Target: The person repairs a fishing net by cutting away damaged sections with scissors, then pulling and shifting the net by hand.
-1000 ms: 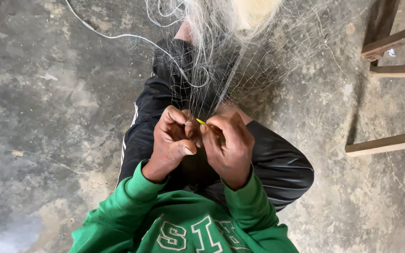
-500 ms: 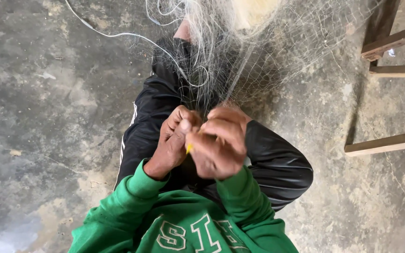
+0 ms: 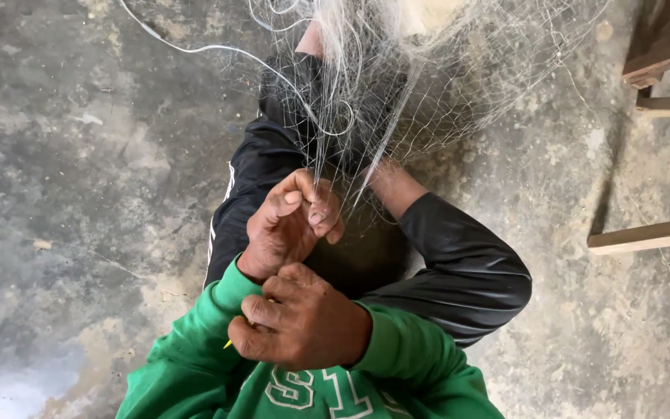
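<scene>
A fine whitish fishing net [image 3: 428,85] stretches from the top of the view down to my hands, over my legs in black trousers [image 3: 459,271]. My left hand [image 3: 288,225] pinches the net strands between thumb and fingers where they gather to a point. My right hand [image 3: 304,322] is closed into a fist close to my chest, below the left hand. It grips a thin yellow netting needle [image 3: 228,344], of which only the tip shows at the fist's left side. Both sleeves are green [image 3: 195,349].
I sit on a rough grey concrete floor [image 3: 79,194]. A loose white cord [image 3: 195,48] curls across the floor toward the net. Wooden bars of a frame or stool [image 3: 645,237] stand at the right edge.
My right hand has pulled back from the net toward my chest, taking the yellow needle with it. My left hand has stayed at the net, still pinching the strands.
</scene>
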